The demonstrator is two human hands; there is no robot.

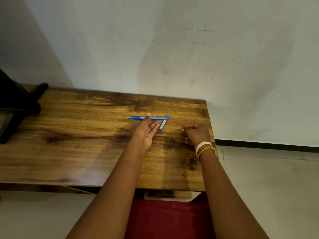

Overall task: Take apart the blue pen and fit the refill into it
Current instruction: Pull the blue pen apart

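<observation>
Head view: pen lies far-centre on table, refill angled at its right end. Left hand open, fingertip on pen, gripping nothing. Right hand loosely curled, empty. Risk: press rolls pen, knocks refill.

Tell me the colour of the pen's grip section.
Solid blue grip, near the tip; head view.

left hand stretched forward, palm turned inward, fingers spread, right hand loosely curled, apparently empty

Scuffed white wall, wooden table, pale tiled floor
</observation>
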